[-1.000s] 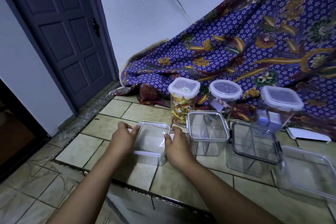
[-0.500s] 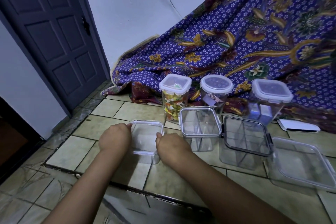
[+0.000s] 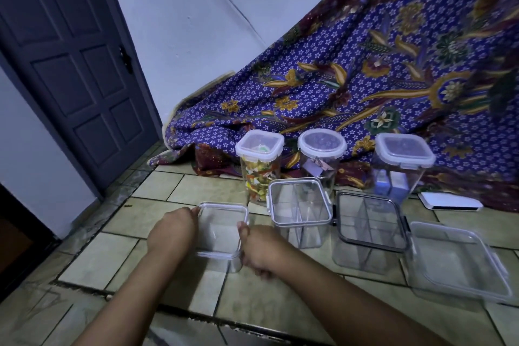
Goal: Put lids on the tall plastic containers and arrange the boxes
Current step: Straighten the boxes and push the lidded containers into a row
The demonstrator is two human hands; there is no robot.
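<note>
At box [image 3: 222, 230] edges: left hand [image 3: 172, 229], right hand [image 3: 259, 251]

left hand [image 3: 172, 229], right hand [image 3: 259, 251] dropped to box [image 3: 219, 229] sides

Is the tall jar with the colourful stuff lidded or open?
Lidded: a white-rimmed lid sits flat on top of the jar.

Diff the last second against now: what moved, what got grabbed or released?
Both hands closed in on the small clear box: fingers that lay over its lid corners have curled. The left hand grips the left rim; the right hand slipped nearer along the right side. Neither grip let go. The box, the three lidded tall containers and the other boxes stayed put.
</note>
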